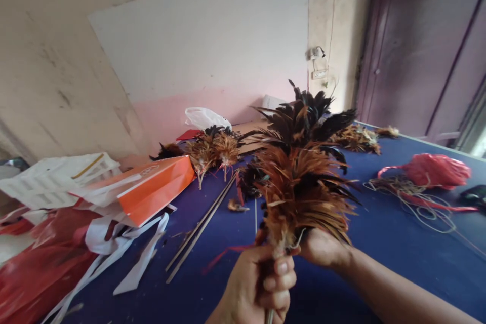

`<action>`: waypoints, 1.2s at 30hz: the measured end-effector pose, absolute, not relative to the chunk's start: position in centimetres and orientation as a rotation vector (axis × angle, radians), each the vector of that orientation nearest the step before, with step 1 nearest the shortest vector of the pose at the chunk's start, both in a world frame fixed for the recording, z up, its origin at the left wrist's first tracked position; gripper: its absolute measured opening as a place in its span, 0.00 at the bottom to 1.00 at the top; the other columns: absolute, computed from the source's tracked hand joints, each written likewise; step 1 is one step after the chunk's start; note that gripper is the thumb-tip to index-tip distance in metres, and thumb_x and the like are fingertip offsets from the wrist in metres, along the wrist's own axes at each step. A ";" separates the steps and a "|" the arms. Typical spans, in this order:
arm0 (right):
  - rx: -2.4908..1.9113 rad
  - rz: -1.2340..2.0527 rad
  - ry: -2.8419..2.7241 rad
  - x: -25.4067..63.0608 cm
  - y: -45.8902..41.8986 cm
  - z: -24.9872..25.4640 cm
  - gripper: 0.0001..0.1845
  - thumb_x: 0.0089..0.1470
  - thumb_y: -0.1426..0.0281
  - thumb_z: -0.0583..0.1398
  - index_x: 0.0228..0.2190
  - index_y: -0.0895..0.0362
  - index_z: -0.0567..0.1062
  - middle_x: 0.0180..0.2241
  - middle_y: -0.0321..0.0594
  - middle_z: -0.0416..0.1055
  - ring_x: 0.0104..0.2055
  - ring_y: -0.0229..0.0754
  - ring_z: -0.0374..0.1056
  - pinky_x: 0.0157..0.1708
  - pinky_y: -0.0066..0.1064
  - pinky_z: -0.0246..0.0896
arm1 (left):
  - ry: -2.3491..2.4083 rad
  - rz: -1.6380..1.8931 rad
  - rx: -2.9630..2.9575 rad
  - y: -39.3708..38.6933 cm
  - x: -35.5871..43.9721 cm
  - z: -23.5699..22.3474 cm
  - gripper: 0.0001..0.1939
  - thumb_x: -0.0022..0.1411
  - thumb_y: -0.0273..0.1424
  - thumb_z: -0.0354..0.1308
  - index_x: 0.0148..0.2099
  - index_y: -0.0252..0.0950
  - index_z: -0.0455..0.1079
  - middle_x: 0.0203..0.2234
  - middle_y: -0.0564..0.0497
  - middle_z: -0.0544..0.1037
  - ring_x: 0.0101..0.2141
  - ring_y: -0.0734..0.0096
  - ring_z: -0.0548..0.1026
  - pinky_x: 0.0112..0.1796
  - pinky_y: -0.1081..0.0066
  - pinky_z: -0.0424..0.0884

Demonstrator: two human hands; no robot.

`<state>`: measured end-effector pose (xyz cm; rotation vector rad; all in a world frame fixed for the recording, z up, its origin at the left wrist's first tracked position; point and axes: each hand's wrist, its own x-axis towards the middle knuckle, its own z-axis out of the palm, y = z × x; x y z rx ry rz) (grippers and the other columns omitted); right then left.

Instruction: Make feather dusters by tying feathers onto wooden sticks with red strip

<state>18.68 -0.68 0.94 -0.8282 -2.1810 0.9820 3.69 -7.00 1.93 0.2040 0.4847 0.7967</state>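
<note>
A feather duster (304, 182) stands upright in front of me, black feathers at its top and brown ones below. My left hand (264, 281) is closed around its thin stick, just under the lowest feathers. Pale string shows at the binding above my fingers. Behind the lower feathers is my right hand (322, 249), against the duster's right side; its fingers are hidden. A strip of red plastic twine (228, 252) trails out to the left of my left hand.
On the blue table (410, 268) lie thin sticks (201, 230), feather bundles (212, 149) and more feathers (355, 137) at the back. An orange paper bag (157, 190) and red plastic (49, 263) are at left. Red twine (436, 169) and tangled string (417, 202) lie right.
</note>
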 end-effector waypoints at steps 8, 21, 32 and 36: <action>-0.981 1.114 -2.072 18.2 -0.2 -0.2 0.09 0.44 0.67 0.56 0.21 0.59 0.73 0.22 0.37 0.67 0.25 0.36 0.58 0.27 0.27 0.56 | 0.571 0.932 0.262 -7.0 3.2 1.9 0.04 0.51 0.22 0.54 0.28 0.24 0.67 0.14 0.57 0.59 0.12 0.89 0.49 0.11 0.86 0.40; -0.858 1.459 -1.659 16.6 0.7 -0.6 0.10 0.45 0.65 0.59 0.25 0.61 0.73 0.18 0.31 0.62 0.17 0.28 0.49 0.18 0.23 0.45 | 0.980 1.404 0.609 -6.3 2.8 -0.4 0.13 0.48 0.33 0.64 0.24 0.29 0.66 0.18 0.54 0.65 0.15 0.89 0.54 0.15 0.84 0.43; -0.902 1.326 -1.592 15.8 -0.3 -0.3 0.16 0.43 0.59 0.61 0.23 0.61 0.70 0.19 0.32 0.61 0.21 0.31 0.51 0.20 0.24 0.46 | 1.210 1.542 0.914 -5.1 3.9 -0.5 0.11 0.53 0.36 0.59 0.28 0.31 0.68 0.15 0.59 0.58 0.17 0.83 0.52 0.18 0.79 0.47; -0.992 1.325 -1.481 15.4 -1.2 0.4 0.18 0.41 0.58 0.62 0.17 0.59 0.66 0.14 0.29 0.53 0.18 0.29 0.45 0.17 0.24 0.39 | 1.281 1.555 0.991 -4.7 4.2 -0.8 0.13 0.53 0.38 0.58 0.27 0.32 0.68 0.13 0.60 0.54 0.16 0.82 0.50 0.18 0.78 0.46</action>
